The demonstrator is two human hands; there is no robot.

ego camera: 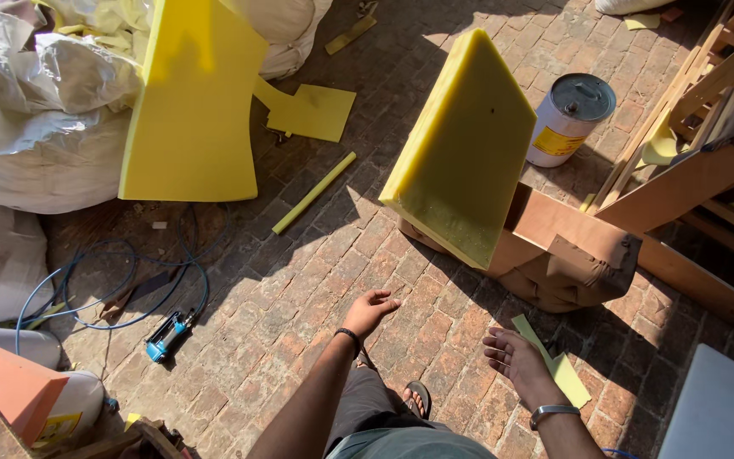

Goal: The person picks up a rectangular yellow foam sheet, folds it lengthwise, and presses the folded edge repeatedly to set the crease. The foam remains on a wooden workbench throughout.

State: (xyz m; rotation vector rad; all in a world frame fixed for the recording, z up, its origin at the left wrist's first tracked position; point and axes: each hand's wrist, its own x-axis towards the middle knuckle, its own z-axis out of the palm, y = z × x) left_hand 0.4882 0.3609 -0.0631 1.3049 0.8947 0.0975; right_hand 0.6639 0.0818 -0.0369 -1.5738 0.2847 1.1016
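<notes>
My left hand [369, 310] hangs open over the brick paving, fingers spread, holding nothing; a dark band circles its wrist. My right hand [516, 357] is also open and empty, with a metal watch on the wrist, just above a thin yellow foam scrap [564, 374] on the ground. In front of both hands a thick yellow foam slab [460, 144] leans tilted on a brown wooden seat frame [567, 251]. The hands are apart from the slab.
A second large yellow foam sheet [193, 102] stands at the left against white sacks [36, 119]. A yellow foam strip [313, 193], a blue air hose with tool [166, 336], a metal can [569, 119], and a wooden frame [698, 170] lie around.
</notes>
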